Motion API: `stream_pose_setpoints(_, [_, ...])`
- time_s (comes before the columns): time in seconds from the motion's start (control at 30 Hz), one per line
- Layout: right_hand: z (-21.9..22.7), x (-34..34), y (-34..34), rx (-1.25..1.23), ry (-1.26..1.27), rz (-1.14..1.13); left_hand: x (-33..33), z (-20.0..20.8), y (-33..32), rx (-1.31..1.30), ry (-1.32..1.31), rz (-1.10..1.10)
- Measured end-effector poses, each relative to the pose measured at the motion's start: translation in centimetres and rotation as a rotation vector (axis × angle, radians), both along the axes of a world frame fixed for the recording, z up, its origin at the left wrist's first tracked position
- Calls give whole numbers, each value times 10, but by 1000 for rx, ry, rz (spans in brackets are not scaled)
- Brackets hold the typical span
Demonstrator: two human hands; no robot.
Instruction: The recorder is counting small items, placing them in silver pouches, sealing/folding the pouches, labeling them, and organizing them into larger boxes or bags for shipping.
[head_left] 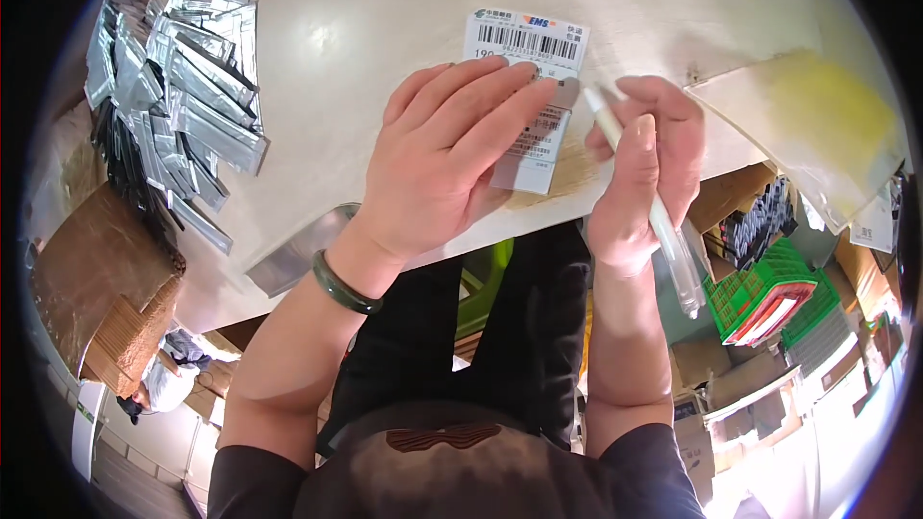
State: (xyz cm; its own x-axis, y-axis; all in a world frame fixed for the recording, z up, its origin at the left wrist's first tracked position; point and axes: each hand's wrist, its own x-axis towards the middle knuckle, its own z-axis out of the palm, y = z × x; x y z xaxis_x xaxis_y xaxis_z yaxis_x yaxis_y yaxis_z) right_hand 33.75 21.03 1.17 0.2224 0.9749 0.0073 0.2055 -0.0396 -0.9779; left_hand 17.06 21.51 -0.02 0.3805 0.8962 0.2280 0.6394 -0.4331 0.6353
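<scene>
A white printed shipping label (527,34) with a barcode lies near the front edge of the pale table. My left hand (433,149) rests across its middle with the fingers stretched out flat, hiding part of the print. My left wrist wears a dark green bangle (344,285). Just right of the label, my right hand (649,168) is closed round a slim white pen-like stick (661,221). Its narrow white tip points at the label, while the clear lower end sticks out below my palm toward me.
Silver foil packets (216,77) are heaped at the left of the table (336,0). A shiny grey metal piece (300,252) lies by the front edge. A yellow-tinted plastic sheet (817,115) covers the right corner. Green crates (764,288) and cardboard boxes stand lower right.
</scene>
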Motion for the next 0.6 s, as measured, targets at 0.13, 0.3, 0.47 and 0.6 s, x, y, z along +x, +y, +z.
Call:
stream_pose_setpoints(0.13, [0, -5, 14, -101, -49, -122, 0, -3, 0, 62, 54, -18])
stream_pose_setpoints(0.3, [-10, -6, 10, -31, -68, -143, -2, -1, 0, 55, 60, -12])
stream_pose_setpoints(0.47, [-14, -4, 11, 6, -211, -80, 0, -2, 0, 53, 52, -3])
stream_pose_setpoints(0.6, [-17, -3, 10, 25, -295, -59, 0, -2, -1, 52, 78, 1])
